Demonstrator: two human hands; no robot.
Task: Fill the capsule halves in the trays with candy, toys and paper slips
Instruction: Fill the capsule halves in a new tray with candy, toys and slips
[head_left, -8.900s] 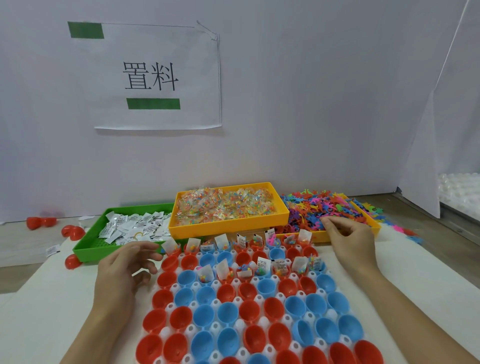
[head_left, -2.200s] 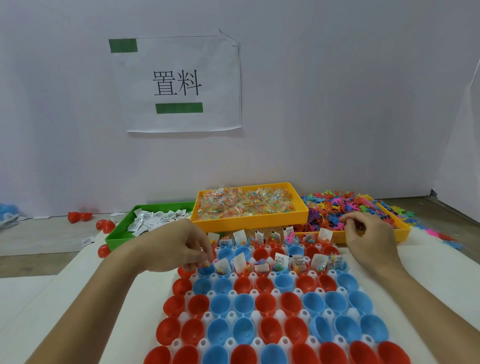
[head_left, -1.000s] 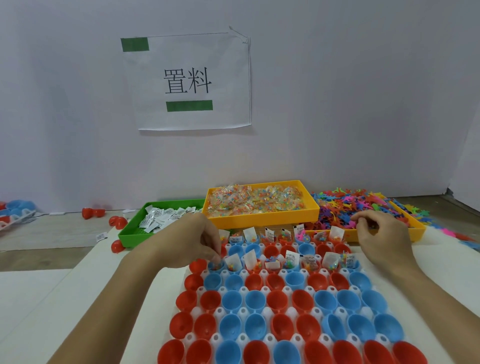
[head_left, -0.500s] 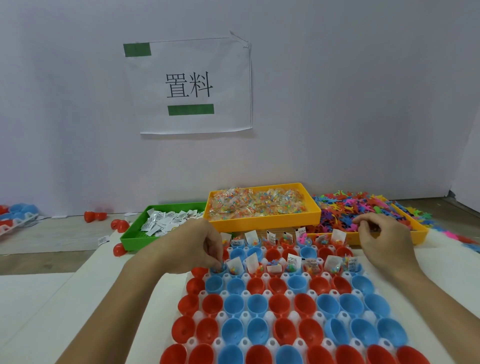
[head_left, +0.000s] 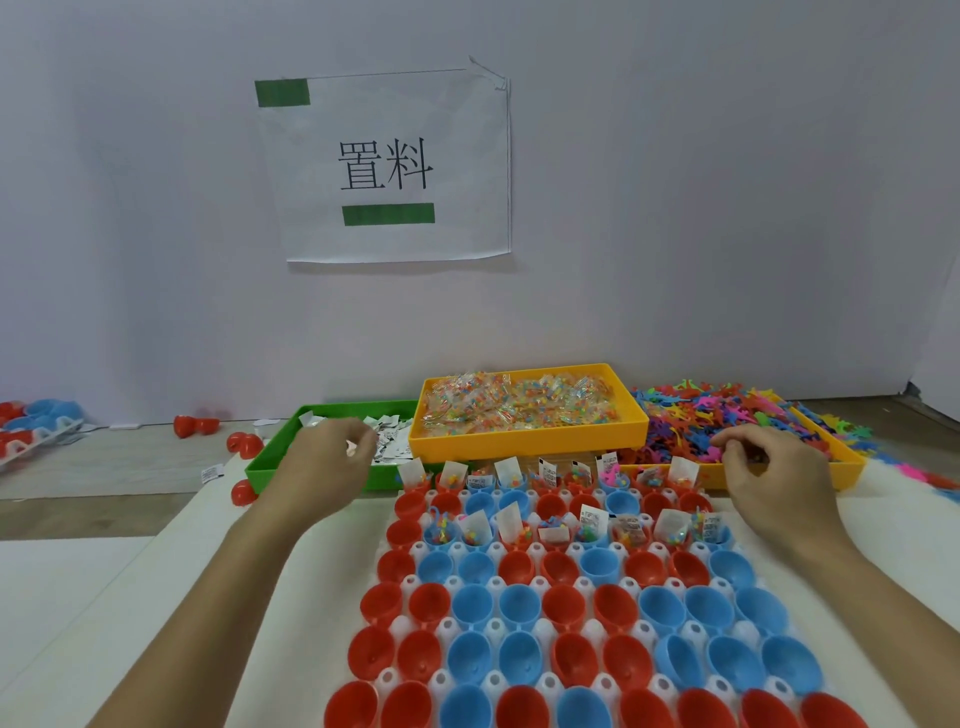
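A white capsule tray (head_left: 691, 631) holds rows of red and blue capsule halves (head_left: 470, 605). The two filled rows at the back carry candy, toys and upright paper slips (head_left: 592, 519). My left hand (head_left: 327, 470) hovers over the green tray (head_left: 260, 467) of paper slips (head_left: 392, 444), its fingertips curled and pinching a white slip. My right hand (head_left: 774, 480) rests at the front edge of the orange toy tray (head_left: 849, 467), fingers curled round small plastic toys (head_left: 691, 421). Between the two trays sits the orange tray (head_left: 524, 441) of wrapped candy (head_left: 514, 402).
A paper sign (head_left: 387, 166) hangs on the white wall behind the trays. Loose red capsule halves (head_left: 244, 441) lie left of the green tray. Another tray of capsules (head_left: 31, 426) sits at the far left. Stray toys (head_left: 914, 470) spill to the right.
My left hand has left the second filled row of capsules and moved back and left over the green slip tray. My right hand has stayed at the toy tray.
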